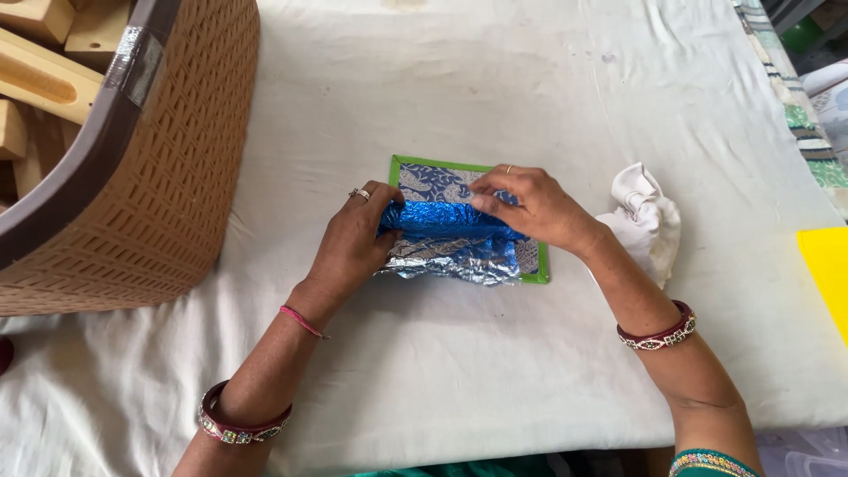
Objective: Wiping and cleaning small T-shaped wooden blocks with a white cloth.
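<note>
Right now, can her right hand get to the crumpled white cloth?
Probably yes. The right hand is pinching the blue foil, but the white cloth lies just beside its wrist with nothing between them.

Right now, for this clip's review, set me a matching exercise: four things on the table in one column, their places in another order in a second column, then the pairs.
Things:
1. woven basket
2. crumpled white cloth
3. blue foil
4. yellow sheet

Places:
A. at the table's right edge
B. between the left hand and the right hand, over a green-edged patterned board
C. far left, holding wooden blocks
D. just right of the right wrist

Pairs: 1-C, 2-D, 3-B, 4-A
</note>
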